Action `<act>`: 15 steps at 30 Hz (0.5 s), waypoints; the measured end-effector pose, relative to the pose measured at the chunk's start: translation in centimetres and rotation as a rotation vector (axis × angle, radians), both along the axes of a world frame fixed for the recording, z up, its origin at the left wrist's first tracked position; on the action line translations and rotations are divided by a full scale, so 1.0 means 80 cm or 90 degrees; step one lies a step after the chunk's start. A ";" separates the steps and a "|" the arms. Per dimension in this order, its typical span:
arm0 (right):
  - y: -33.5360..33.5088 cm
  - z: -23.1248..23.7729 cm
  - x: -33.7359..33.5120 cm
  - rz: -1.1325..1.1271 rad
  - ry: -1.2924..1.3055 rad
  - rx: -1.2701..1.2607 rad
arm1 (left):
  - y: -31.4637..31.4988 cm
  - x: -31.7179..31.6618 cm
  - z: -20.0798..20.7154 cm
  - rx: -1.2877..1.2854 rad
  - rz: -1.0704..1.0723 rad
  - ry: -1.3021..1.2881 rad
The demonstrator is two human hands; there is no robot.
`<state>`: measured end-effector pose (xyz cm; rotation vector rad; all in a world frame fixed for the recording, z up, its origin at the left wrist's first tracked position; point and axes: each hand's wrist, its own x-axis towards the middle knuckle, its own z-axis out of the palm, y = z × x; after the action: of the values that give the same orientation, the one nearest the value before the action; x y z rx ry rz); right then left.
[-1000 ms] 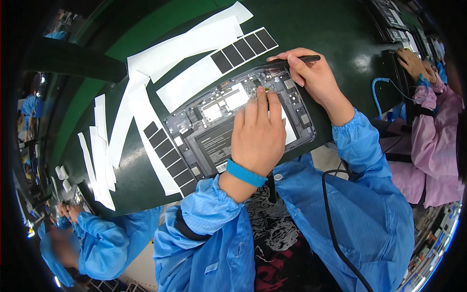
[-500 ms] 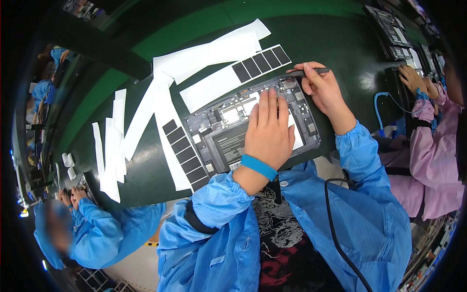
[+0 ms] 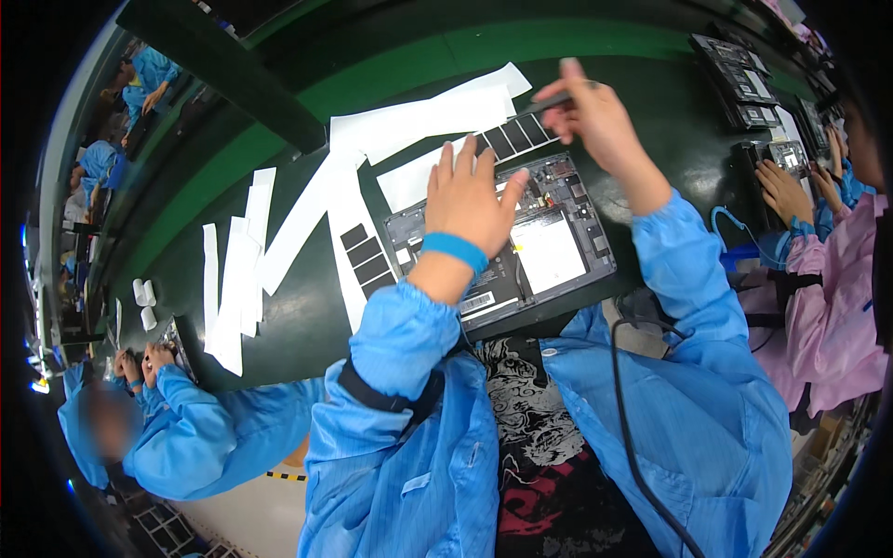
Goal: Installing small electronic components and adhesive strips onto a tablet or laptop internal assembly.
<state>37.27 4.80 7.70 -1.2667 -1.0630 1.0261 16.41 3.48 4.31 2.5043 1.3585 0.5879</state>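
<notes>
An opened laptop or tablet chassis (image 3: 595, 265) lies before me, its circuit boards, dark battery and a white panel exposed. My left hand (image 3: 465, 200) is open with fingers spread above its upper left part, the fingertips reaching over a white backing sheet (image 3: 400, 181). Whether the palm touches the chassis I cannot tell. Beyond the chassis's far right corner, my right hand (image 3: 595, 121) is raised and grips a dark slim tool (image 3: 554, 100), blurred by motion. The tool's tip is near a row of black rectangular pads (image 3: 516, 137) on that sheet. More black pads (image 3: 366, 251) line a strip left of the chassis.
White paper strips (image 3: 419, 121) spread across the green table (image 3: 651, 102), with others (image 3: 237, 279) farther left. Opened devices (image 3: 739, 79) sit at the far right, near a pink-sleeved co-worker (image 3: 828, 279). A blue-clad co-worker (image 3: 214, 428) works at left. A black cable (image 3: 625, 418) hangs by my right sleeve.
My left hand has lifted from the middle of the chassis and moved left, fingers spreading toward the sheet. My right hand with the tool has risen toward the far side, over the pads.
</notes>
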 end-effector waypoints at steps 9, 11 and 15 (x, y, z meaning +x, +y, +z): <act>0.051 -0.058 -0.014 0.053 -0.117 0.009 | 0.020 0.012 -0.016 -0.077 0.065 0.152; 0.051 -0.061 -0.017 0.047 -0.161 -0.003 | 0.020 0.013 -0.014 -0.089 0.063 0.157; 0.054 -0.058 -0.016 0.047 -0.249 -0.002 | 0.023 0.013 -0.016 -0.094 0.062 0.160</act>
<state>35.95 9.10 3.07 -1.4766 -1.4147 0.8519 17.44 5.34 3.00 2.4665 1.5557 0.1864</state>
